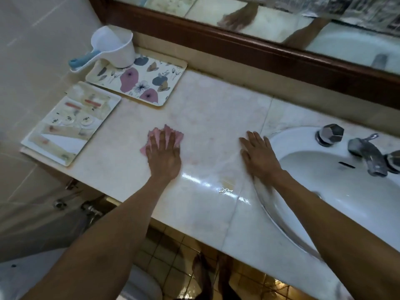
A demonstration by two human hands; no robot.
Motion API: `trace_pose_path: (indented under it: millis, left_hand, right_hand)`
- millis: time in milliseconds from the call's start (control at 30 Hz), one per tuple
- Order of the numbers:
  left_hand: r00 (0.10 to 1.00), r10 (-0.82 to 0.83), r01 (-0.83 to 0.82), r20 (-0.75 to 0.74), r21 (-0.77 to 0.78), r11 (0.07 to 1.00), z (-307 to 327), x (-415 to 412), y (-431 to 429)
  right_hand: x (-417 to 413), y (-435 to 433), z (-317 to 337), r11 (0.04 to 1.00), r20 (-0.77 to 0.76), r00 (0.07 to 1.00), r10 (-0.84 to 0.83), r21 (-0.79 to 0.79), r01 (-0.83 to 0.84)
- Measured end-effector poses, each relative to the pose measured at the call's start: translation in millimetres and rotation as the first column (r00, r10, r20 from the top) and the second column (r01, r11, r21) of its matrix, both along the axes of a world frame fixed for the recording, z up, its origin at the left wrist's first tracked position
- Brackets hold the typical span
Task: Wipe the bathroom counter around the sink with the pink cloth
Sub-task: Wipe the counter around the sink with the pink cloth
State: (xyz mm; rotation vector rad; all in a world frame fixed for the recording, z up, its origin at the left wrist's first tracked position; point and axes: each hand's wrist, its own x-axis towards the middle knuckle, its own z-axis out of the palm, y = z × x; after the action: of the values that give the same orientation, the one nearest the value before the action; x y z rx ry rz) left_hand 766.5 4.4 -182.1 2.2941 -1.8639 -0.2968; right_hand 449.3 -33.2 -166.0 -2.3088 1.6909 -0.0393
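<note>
A pale marble counter (207,109) runs from the left wall to a white sink (337,191) at the right. My left hand (163,153) lies flat, fingers spread, pressing the pink cloth (178,137) onto the counter left of centre; the cloth shows beyond the fingertips and at the thumb side. My right hand (258,154) rests flat and empty on the counter, just left of the sink's rim. A wet glossy patch shines on the counter near its front edge, between my two forearms.
Two trays sit at the counter's left end: a flowered one (151,83) holding a white scoop (112,48), and an abstract-patterned one (69,124). Chrome tap (368,154) and knob (330,134) stand behind the basin. A wood-framed mirror (259,50) lines the back wall.
</note>
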Motion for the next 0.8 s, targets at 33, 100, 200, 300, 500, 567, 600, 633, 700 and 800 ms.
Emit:
trace_pose_path:
  millis: [33,100,200,300,500,567,600,633,700,800]
  left_hand:
    - [0.999,0.033,-0.033,-0.018,-0.005,0.999,0,-20,-4]
    - [0.997,-0.064,0.063,-0.037,-0.034,0.997,-1,-62,-7]
    - [0.915,-0.403,0.396,-0.031,-0.125,0.910,2,-124,15]
    - [0.764,-0.636,0.631,-0.108,-0.080,0.772,12,-132,64]
    - [0.644,-0.765,0.764,0.006,0.038,0.644,6,-32,37]
    - [0.785,-0.617,0.616,0.045,0.041,0.787,2,-21,7]
    - [0.846,-0.531,0.530,0.039,0.044,0.847,2,-26,-1]
    - [0.895,-0.445,0.444,0.028,0.027,0.895,-1,-39,-5]
    - [0.958,-0.288,0.288,-0.012,-0.031,0.957,3,-76,0]
    - [0.883,-0.469,0.461,-0.022,-0.152,0.874,12,-120,47]
  right_hand:
    - [-10,7,1,0.999,0.011,0.999,-0.049,-0.024,0.049]
    - [-23,17,2,0.987,0.051,0.988,-0.148,-0.056,0.151]
    - [-27,32,4,0.950,0.146,0.945,-0.293,-0.070,0.306]
    - [-25,49,1,0.925,0.198,0.910,-0.364,-0.037,0.378]
    - [-28,63,-2,0.907,0.243,0.879,-0.409,0.000,0.422]
    - [-26,70,-3,0.893,0.261,0.862,-0.434,0.000,0.450]
    - [-25,73,-3,0.888,0.274,0.854,-0.442,0.000,0.460]
    - [-24,75,-4,0.885,0.286,0.848,-0.447,0.001,0.466]
    - [-23,75,-5,0.882,0.291,0.843,-0.452,0.003,0.472]
    - [-22,74,-4,0.885,0.277,0.850,-0.448,0.000,0.466]
